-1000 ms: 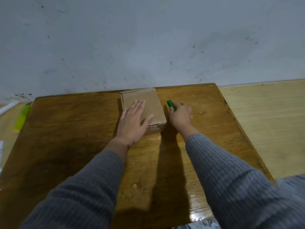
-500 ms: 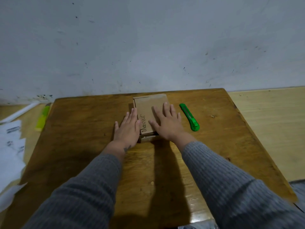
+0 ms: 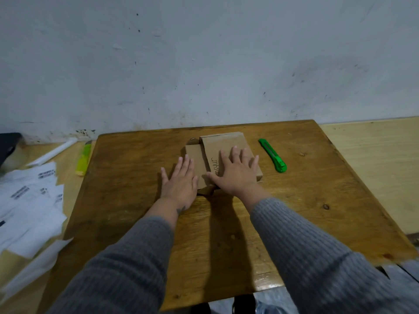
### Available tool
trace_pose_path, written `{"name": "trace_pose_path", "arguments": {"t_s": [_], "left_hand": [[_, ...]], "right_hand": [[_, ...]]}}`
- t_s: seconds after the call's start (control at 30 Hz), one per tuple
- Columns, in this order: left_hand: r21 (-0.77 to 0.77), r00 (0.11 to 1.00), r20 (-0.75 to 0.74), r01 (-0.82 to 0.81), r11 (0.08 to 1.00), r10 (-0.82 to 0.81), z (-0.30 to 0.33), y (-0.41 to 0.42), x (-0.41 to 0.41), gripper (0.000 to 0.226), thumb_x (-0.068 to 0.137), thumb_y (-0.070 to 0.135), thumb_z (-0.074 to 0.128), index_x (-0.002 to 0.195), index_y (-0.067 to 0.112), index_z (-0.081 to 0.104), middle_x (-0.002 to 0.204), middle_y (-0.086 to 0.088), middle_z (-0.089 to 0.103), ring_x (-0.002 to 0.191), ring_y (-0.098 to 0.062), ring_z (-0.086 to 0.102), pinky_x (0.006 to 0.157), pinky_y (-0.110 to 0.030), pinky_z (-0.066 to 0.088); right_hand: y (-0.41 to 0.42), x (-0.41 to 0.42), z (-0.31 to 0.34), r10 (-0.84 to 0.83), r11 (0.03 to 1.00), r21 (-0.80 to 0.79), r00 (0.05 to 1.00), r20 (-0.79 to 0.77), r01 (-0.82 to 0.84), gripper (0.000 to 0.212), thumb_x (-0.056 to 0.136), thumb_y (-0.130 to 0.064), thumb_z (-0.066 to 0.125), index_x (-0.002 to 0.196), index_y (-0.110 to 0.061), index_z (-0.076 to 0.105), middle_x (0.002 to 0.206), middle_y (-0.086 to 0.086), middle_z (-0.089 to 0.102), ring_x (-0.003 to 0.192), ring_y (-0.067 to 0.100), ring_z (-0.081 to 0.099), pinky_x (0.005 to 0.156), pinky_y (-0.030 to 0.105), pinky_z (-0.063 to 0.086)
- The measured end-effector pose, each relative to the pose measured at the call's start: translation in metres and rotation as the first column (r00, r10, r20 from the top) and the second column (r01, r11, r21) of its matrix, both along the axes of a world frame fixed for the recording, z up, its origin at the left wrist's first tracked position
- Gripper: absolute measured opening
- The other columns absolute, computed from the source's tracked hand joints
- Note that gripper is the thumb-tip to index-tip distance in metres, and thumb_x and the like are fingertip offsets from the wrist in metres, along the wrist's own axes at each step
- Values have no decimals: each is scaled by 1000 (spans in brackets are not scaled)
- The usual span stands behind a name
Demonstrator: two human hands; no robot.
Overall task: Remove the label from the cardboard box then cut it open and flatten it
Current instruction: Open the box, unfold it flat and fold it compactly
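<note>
A brown cardboard box [image 3: 221, 143] lies flattened near the far middle of the wooden table [image 3: 127, 177], with handwriting on its top panel. My right hand [image 3: 235, 173] presses flat on the right part of the box, fingers spread. My left hand [image 3: 181, 180] lies flat with straight fingers on the box's left flap and the table beside it. A green utility knife [image 3: 273, 158] lies on the table to the right of the box, apart from both hands.
White paper labels with barcodes [image 3: 29, 200] lie in a pile on the floor to the left. A yellow-green marker [image 3: 83, 160] and a white tube [image 3: 52, 152] lie beyond the table's left edge. A wall stands right behind the table.
My right hand let go of the green knife, which lies on the table, and moved onto the box. My left hand slid to the box's left side as a flap spread out.
</note>
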State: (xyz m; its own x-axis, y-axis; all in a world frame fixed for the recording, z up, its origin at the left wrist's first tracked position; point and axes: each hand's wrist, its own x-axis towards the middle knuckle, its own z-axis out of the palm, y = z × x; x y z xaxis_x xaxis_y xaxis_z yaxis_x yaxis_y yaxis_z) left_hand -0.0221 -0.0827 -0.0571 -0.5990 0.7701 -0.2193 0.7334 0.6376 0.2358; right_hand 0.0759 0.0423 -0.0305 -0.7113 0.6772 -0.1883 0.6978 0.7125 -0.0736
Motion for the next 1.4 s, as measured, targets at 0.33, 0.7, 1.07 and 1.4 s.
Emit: {"name": "trace_pose_path", "arguments": {"t_s": [0.33, 0.7, 1.07, 1.4], "left_hand": [[-65, 995, 23, 99, 993, -98, 3, 7, -4, 59, 103, 42, 16, 154, 22, -7, 160, 5, -21, 147, -14, -19, 116, -58, -8], [-182, 991, 40, 130, 975, -124, 30, 48, 22, 80, 92, 69, 13, 154, 20, 1, 161, -1, -14, 147, -20, -18, 112, -62, -15], [-416, 994, 69, 105, 903, -84, 41, 88, 57, 108, 73, 88, 29, 152, 27, -11, 158, 0, -25, 146, -25, -23, 109, -67, -14], [-332, 973, 197, -50, 942, 121, 9, 26, 49, 99, 68, 93, 13, 150, 42, -12, 157, 8, -28, 145, -22, -24, 111, -68, -1]], "right_hand": [[1, -2, 26, 18, 983, -179, 995, -101, -36, 49, 96, -48, 30, 141, -58, 13, 158, 12, 13, 141, 42, 15, 110, 65, 19], [32, 40, 80, -83, 954, -296, 912, -402, -44, 57, 95, -25, 49, 147, -38, 28, 136, 5, 55, 112, 21, 57, 83, 28, 45], [95, 116, 71, -486, 794, -556, 806, -337, 247, 82, 85, 16, 45, 144, -39, 32, 140, 10, 46, 97, 25, 59, 70, 38, 61], [73, 67, 30, -329, 658, -748, 862, -385, -83, 83, 80, 16, 53, 145, -33, 35, 137, -1, 50, 106, 22, 57, 68, 35, 60]]}}
